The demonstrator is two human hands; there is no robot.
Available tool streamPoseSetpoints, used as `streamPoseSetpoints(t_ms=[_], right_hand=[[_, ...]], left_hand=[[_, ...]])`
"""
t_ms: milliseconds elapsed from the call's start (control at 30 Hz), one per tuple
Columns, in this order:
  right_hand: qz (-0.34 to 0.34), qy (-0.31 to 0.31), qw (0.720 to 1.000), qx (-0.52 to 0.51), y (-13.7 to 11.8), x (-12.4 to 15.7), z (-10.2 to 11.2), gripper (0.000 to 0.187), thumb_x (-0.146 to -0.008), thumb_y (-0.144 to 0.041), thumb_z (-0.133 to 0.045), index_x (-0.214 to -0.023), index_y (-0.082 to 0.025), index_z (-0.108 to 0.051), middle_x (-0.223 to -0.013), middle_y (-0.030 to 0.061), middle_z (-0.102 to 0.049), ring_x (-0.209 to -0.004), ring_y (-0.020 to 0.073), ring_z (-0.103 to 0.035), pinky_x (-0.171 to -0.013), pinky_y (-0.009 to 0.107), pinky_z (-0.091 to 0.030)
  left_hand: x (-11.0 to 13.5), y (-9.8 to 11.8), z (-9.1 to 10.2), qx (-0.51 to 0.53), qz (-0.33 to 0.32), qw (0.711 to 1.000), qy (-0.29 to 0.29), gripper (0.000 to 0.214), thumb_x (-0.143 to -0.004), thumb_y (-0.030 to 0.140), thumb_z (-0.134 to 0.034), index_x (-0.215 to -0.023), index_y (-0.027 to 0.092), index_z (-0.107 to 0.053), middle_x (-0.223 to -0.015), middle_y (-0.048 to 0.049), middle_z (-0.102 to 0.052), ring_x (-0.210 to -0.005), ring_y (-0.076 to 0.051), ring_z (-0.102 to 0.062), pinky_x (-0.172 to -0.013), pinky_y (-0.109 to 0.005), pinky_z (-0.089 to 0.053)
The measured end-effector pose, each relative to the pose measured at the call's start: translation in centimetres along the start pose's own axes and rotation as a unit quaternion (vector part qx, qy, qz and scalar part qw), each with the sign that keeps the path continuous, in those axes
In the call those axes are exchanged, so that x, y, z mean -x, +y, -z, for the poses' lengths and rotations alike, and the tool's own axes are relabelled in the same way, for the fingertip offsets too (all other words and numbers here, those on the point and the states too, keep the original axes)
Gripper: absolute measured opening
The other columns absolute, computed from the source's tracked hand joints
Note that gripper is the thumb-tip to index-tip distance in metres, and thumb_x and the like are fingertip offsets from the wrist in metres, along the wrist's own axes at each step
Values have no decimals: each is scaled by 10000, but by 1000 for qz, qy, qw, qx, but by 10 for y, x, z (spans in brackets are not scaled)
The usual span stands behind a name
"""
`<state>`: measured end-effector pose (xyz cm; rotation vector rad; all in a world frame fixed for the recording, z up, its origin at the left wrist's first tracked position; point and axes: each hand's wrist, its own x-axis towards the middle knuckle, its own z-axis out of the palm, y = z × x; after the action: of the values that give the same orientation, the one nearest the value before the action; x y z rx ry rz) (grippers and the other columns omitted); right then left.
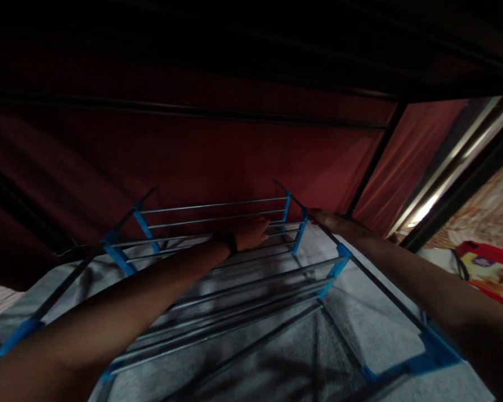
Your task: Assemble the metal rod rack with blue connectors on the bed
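A shoe rack [260,282] made of grey metal tubes with blue plastic joints stretches away before me on a grey cloth-like surface. My left hand [252,232] reaches across its middle, a dark band on the wrist, with the fingers curled at one of the far crossbars. On the right side, my right hand [326,220] is at the dark side pole, close to a blue joint [300,230]. Its fingertips are partly hidden behind the pole, and it seems to grip there. Dim light blurs the finger detail of both hands.
Dark red fabric [243,156] hangs behind the rack. A black metal frame [375,159] stands around it, with a dark underside overhead. At the right lies a red and yellow packet [492,273] beside patterned cloth [482,201].
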<state>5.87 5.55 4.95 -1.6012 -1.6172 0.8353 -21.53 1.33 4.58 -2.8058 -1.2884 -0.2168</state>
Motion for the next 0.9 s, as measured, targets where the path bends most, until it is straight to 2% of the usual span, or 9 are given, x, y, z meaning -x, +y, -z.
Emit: streamPoseSetpoints(t_ms=[133, 267, 500, 633, 733, 900], right_hand=[[-39, -34, 999, -16, 8, -21, -5, 265, -963, -251, -453, -953, -110, -677, -909, 99, -700, -736, 134, -643, -751, 239, -532], [-45, -43, 998, -23, 19, -31, -9, 263, -976, -247, -436, -1039, -105, -649, -978, 107, -679, -754, 125, -645, -715, 202, -540], [-40, -47, 998, -35, 22, -30, -9, 258, -963, -281, -484, -997, -95, -659, -931, 108, -684, -724, 143, -661, -702, 218, -555], [-45, -44, 998, -25, 22, -35, -11, 252, -943, -300, -519, -985, -92, -657, -858, 98, -678, -712, 155, -662, -664, 215, -559], [-53, -37, 998, -18, 25, -38, -14, 248, -953, -265, -478, -1003, -90, -647, -798, 85, -662, -683, 147, -654, -634, 209, -559], [-54, -46, 997, -28, 24, -36, -14, 244, -959, -271, -481, -976, -102, -657, -803, 68, -669, -688, 135, -658, -682, 217, -567]], left_hand=[[-32, -3, -25, 27, -2, 1000, 9, 235, -874, 228, -563, -1085, 132, -603, -1126, -152, -634, -1081, -274, -579, -951, -384, -421], [-48, -11, -38, 67, 13, 998, 8, 214, -922, 219, -464, -1057, 149, -614, -1019, -127, -671, -922, -235, -628, -819, -335, -457], [-56, -14, -31, 92, 25, 995, 18, 262, -952, 257, -394, -1038, 147, -616, -939, -103, -675, -804, -195, -625, -717, -289, -439], [-54, -12, -31, 90, 40, 995, 19, 296, -956, 303, -381, -1025, 155, -627, -908, -105, -674, -743, -201, -612, -672, -301, -427], [-52, -9, -32, 76, 47, 996, 28, 295, -956, 322, -388, -996, 154, -628, -894, -107, -673, -738, -207, -608, -664, -309, -420], [-50, -4, -30, 75, 38, 996, 32, 275, -958, 285, -383, -1004, 155, -621, -925, -98, -677, -745, -194, -609, -667, -302, -412]])
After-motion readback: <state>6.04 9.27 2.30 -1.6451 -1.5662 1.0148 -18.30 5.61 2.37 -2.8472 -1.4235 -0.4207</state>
